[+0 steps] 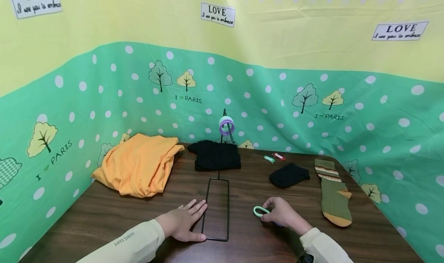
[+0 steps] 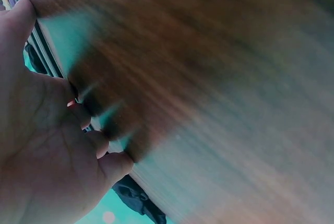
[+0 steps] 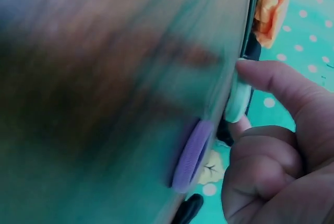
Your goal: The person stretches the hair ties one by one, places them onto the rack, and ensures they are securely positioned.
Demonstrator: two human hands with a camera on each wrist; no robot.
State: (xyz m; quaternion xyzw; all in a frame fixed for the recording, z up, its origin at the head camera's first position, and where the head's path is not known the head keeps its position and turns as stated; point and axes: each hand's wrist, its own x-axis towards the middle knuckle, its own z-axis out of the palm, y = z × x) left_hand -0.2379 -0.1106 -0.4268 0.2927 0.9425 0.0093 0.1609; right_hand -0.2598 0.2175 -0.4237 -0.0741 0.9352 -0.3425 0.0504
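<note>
My right hand [image 1: 282, 213] pinches a mint green hair tie [image 3: 238, 101] between thumb and index finger, low over the wooden table. A purple hair tie [image 3: 191, 157] lies on the table beside that hand, mostly hidden by it in the head view. My left hand [image 1: 183, 221] rests with fingers spread on the left side of the base of a black wire stand [image 1: 228, 211]. Several purple and mint hair ties [image 1: 221, 126] hang on the stand's upper arm. In the left wrist view, the fingertips [image 2: 121, 165] touch down at the tabletop.
Behind the base lies a folded black garment [image 1: 217, 157], overlapping the pole. A crumpled orange cloth [image 1: 140, 166] fills the back left. On the right are a black sock [image 1: 289, 175], a striped olive sock [image 1: 334, 199], a green clip [image 1: 268, 159] and a red clip [image 1: 278, 156]. Patterned curtains enclose the table.
</note>
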